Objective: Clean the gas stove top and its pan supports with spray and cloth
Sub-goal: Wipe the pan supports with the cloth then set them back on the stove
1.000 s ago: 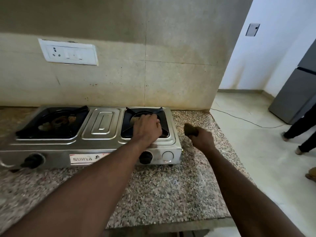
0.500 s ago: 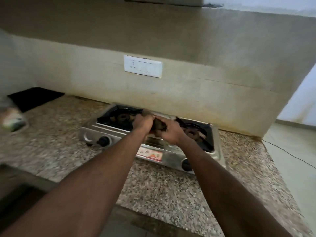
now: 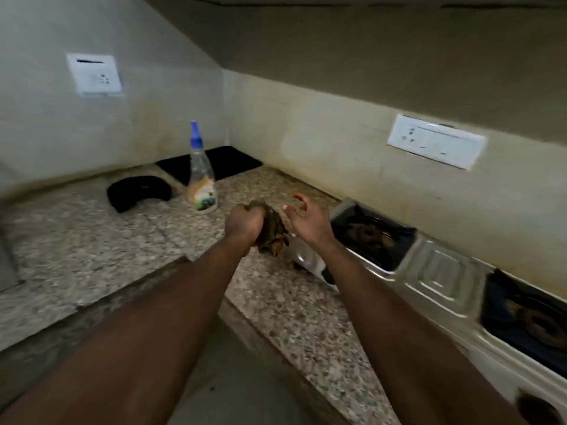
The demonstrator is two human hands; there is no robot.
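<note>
- Head view: the left hand [image 3: 244, 223] is closed in a fist round a cloth [image 3: 271, 231], which bunches out of the right side of the grip and hangs in crumpled folds above the counter [image 3: 92, 240].
- The right hand [image 3: 308, 220] is loosely open, fingers curled and apart, holding nothing; it sits just beside the cloth at its 3 o'clock, and may touch its edge, though blur hides this.
- The cloth is a dull brown-olive rag, creased and limp. It should be light and soft, and will fold to whatever shape it is pressed on; bunched in the palm is a fair hold for scrubbing, with a flat pad left free.
- The spray [image 3: 201, 179] stands upright on the counter at 10 o'clock from the hands, near but apart. It is a clear plastic bottle with a blue nozzle and a coloured label, probably light and a little slick; the waist under the nozzle looks the place to grip it.
- The stove [image 3: 435, 274] runs from 3 to 5 o'clock of the hands against the wall: steel body, two dark burner wells with black supports [image 3: 372, 233] still seated in them.
- A black curved object [image 3: 138, 191] lies left of the spray.
</note>
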